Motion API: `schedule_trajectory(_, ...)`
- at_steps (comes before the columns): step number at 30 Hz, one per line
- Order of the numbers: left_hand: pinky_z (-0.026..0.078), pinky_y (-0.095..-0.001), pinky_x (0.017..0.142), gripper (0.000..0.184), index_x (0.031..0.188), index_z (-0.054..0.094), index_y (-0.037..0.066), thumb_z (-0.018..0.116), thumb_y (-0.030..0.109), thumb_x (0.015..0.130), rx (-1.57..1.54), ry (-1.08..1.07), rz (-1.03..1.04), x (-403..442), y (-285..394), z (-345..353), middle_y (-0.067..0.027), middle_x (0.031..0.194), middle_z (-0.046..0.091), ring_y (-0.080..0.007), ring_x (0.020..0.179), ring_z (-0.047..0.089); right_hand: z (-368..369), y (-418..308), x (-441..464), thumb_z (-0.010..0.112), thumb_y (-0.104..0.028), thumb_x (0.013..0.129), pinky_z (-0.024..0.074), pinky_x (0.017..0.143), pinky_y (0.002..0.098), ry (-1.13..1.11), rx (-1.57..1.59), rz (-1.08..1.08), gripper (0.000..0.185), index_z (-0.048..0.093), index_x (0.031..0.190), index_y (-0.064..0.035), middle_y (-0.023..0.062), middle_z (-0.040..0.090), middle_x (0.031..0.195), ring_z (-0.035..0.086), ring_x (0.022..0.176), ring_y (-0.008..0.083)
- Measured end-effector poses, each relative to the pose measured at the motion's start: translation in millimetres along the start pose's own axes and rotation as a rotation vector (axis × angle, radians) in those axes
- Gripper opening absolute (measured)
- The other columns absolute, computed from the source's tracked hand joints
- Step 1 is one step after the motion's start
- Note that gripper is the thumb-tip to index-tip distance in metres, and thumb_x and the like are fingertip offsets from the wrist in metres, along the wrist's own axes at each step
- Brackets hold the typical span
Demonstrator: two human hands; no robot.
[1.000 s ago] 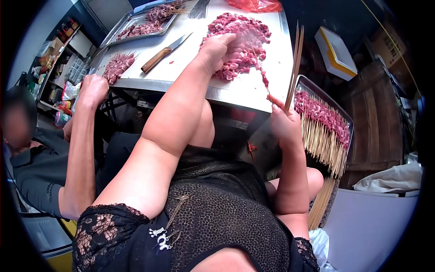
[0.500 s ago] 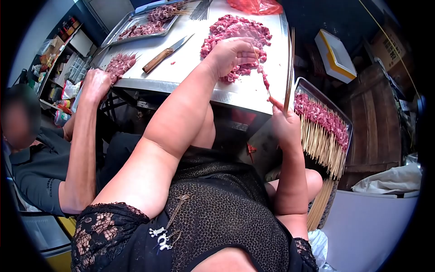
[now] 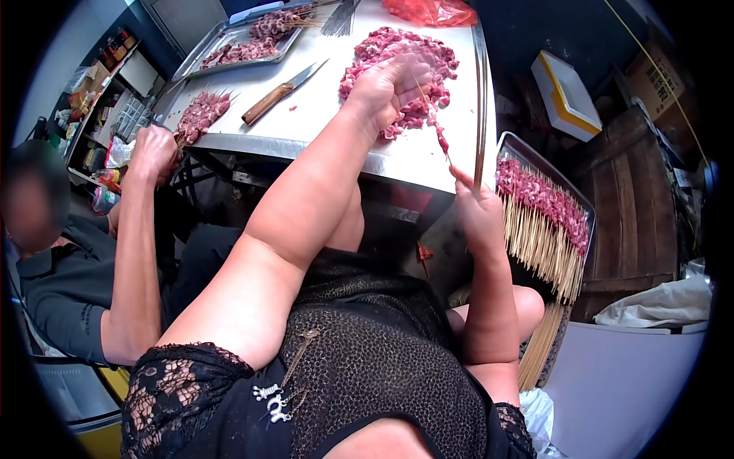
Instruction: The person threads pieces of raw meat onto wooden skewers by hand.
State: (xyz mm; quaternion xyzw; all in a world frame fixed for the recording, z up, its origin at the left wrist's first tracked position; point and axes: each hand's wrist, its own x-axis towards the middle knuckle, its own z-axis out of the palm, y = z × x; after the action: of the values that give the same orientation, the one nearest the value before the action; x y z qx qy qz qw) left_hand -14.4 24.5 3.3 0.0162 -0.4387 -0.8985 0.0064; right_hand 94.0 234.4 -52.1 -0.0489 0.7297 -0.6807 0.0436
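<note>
My left hand (image 3: 388, 86) is over the pile of raw meat pieces (image 3: 417, 46), palm turned toward the right and fingers stretched out, slightly blurred. A bamboo skewer with a few meat pieces (image 3: 441, 138) slants up from my right hand (image 3: 480, 213), its tip in front of my left palm. Whether that palm touches the tip I cannot tell. My right hand is closed around the lower end of this skewer and also around several bare skewers (image 3: 480, 115) that point upward. The pile lies on a white metal-edged table (image 3: 321, 115).
A wooden-handled knife (image 3: 269, 103) lies left of the pile. Meat skewers fill a metal tray (image 3: 287, 47) behind it and another tray (image 3: 587, 200) at my right. A red plastic bag (image 3: 432, 11) sits at the back. At left, a co-worker's hand (image 3: 155, 151) is beside meat skewers (image 3: 203, 115).
My left hand has shifted slightly and its fingers have opened out over the pile. My right hand, with the skewers, has moved a little left and down.
</note>
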Motion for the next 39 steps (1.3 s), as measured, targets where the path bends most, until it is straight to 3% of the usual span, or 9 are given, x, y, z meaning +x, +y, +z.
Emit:
schedule_trajectory(7, 0.054, -0.0351, 0.079, 0.025, 0.109, 0.053, 0.000, 0.051, 0.018, 0.092, -0.032, -0.020, 0.041, 1.6, 0.7, -2.0, -0.0143, 0.096, 0.065, -0.0240, 0.087, 0.065, -1.2, -4.9, -1.8, 0.052, -0.010, 0.091, 0.0287, 0.048, 0.0161, -0.003, -0.005, 0.006, 0.026, 0.060, 0.114, -0.0025, -0.0092, 0.042, 0.063, 0.036, 0.053, -0.0003)
schedule_trajectory(10, 0.055, -0.0348, 0.080, 0.022, 0.106, 0.055, 0.001, 0.050, 0.018, 0.093, 0.011, -0.036, 0.022, -2.3, 1.3, 0.9, -0.0150, 0.098, 0.064, -0.0253, 0.091, 0.064, -3.6, -4.5, -1.5, 0.053, -0.011, 0.091, 0.0287, 0.048, 0.0163, -0.003, 0.030, 0.022, 0.026, 0.061, 0.114, -0.0032, -0.0091, 0.042, 0.063, 0.036, 0.054, -0.0002)
schedule_trajectory(18, 0.055, -0.0363, 0.080, 0.022, 0.103, 0.055, -0.002, 0.051, 0.017, 0.092, 0.014, -0.074, -0.018, -4.1, -1.0, 3.1, -0.0165, 0.094, 0.065, -0.0252, 0.087, 0.065, -10.5, 2.9, 5.4, 0.055, -0.011, 0.090, 0.0329, 0.052, 0.0172, 0.043, -0.130, -0.113, 0.023, 0.064, 0.108, -0.0020, -0.0066, 0.051, 0.070, 0.042, 0.059, 0.0008)
schedule_trajectory(25, 0.055, -0.0380, 0.078, 0.024, 0.101, 0.056, -0.004, 0.051, 0.017, 0.091, 0.041, -0.112, -0.077, -8.2, 1.6, 5.0, -0.0179, 0.093, 0.064, -0.0265, 0.086, 0.065, -2.7, 4.3, 10.2, 0.055, -0.012, 0.090, 0.0336, 0.053, 0.0169, 0.080, -0.159, -0.210, 0.023, 0.064, 0.108, -0.0017, -0.0068, 0.052, 0.072, 0.042, 0.060, 0.0009)
schedule_trajectory(30, 0.054, -0.0358, 0.076, 0.024, 0.101, 0.057, -0.003, 0.052, 0.018, 0.091, 0.077, -0.162, -0.065, -10.6, 1.2, 7.1, -0.0172, 0.095, 0.064, -0.0253, 0.087, 0.064, 2.1, -2.3, 7.7, 0.053, -0.012, 0.091, 0.0264, 0.047, 0.0143, -0.015, 0.147, -0.008, 0.026, 0.059, 0.114, 0.0000, -0.0093, 0.043, 0.064, 0.034, 0.053, -0.0011)
schedule_trajectory(35, 0.052, -0.0329, 0.081, 0.024, 0.104, 0.055, 0.001, 0.045, 0.021, 0.095, 0.167, -0.295, -0.054, -8.4, -11.7, 10.0, -0.0155, 0.100, 0.064, -0.0233, 0.096, 0.063, 7.8, -10.8, 7.2, 0.050, -0.008, 0.091, 0.0248, 0.045, 0.0150, -0.042, 0.309, 0.037, 0.026, 0.058, 0.115, 0.0005, -0.0109, 0.039, 0.063, 0.032, 0.050, -0.0012)
schedule_trajectory(39, 0.051, -0.0265, 0.077, 0.027, 0.106, 0.057, 0.000, 0.049, 0.023, 0.094, 0.295, -0.289, -0.093, -17.0, -5.3, 17.7, -0.0130, 0.101, 0.064, -0.0184, 0.091, 0.064, 6.8, -9.8, 10.0, 0.049, -0.009, 0.092, 0.0224, 0.042, 0.0157, 0.006, 0.307, 0.007, 0.028, 0.056, 0.118, 0.0007, -0.0106, 0.036, 0.059, 0.029, 0.046, -0.0007)
